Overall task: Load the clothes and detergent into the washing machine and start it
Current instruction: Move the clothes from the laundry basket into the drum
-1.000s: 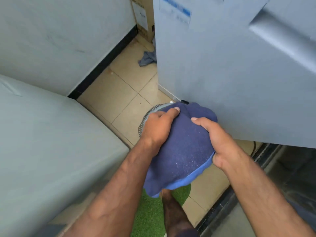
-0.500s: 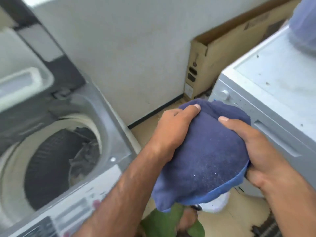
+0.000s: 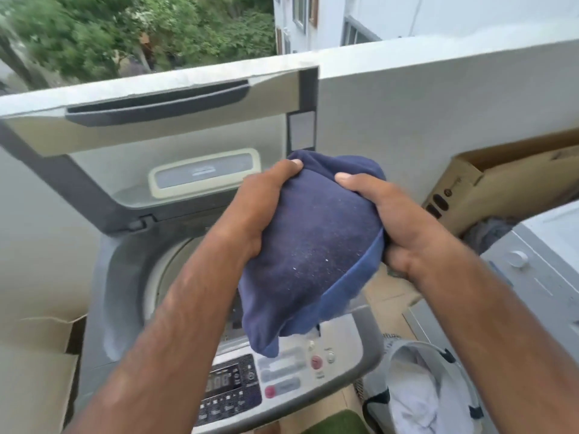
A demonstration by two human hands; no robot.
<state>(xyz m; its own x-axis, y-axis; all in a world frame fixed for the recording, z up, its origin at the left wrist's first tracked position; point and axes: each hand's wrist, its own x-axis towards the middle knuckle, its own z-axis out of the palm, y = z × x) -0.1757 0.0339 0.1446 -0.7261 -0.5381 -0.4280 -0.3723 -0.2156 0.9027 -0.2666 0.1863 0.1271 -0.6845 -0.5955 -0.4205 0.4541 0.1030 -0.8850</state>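
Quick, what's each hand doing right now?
Left hand: gripping the blue cloth.
Right hand: gripping the same cloth.

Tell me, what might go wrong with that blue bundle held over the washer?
The left hand and right hand grip the blue bundle above the control panel, not clearly over the drum opening. Let go now, it might land on the buttons or slip to the floor. Its hanging corner could also snag the rim.
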